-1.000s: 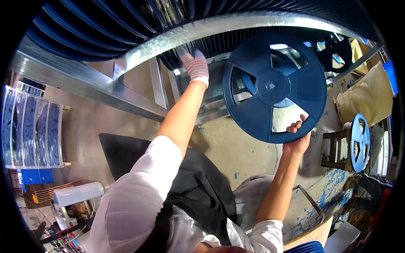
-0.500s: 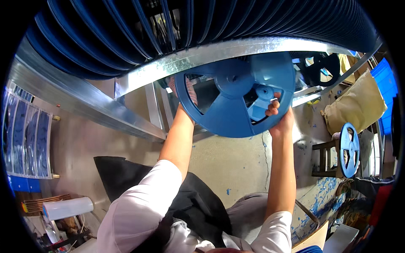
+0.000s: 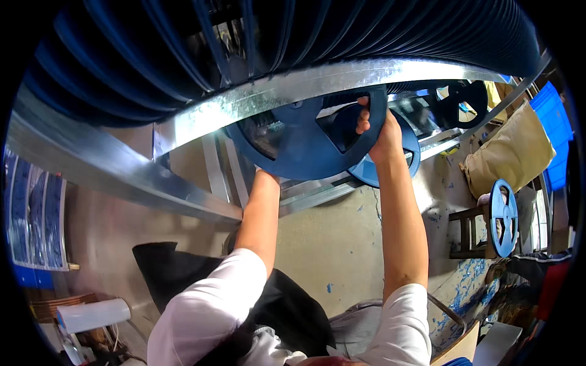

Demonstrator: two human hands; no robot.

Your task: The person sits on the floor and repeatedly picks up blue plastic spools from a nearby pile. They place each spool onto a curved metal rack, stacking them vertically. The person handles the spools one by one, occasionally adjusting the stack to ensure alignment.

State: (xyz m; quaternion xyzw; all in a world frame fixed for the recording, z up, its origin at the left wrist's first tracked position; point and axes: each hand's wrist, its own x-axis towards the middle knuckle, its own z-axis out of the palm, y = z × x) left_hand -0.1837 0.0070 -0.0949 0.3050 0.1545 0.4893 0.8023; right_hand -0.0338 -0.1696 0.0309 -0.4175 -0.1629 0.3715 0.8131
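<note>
Below the rail's edge (image 3: 274, 89), the right hand (image 3: 386, 134) grips the reel's rim (image 3: 299, 170); left hand hidden, grip unclear.

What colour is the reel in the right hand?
The reel is dark blue, best in the head view.

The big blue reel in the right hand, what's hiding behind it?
Behind the held reel, another blue reel peeks out on the right. The left forearm reaches behind it; the left hand is covered, so its grip can't be seen.
</note>
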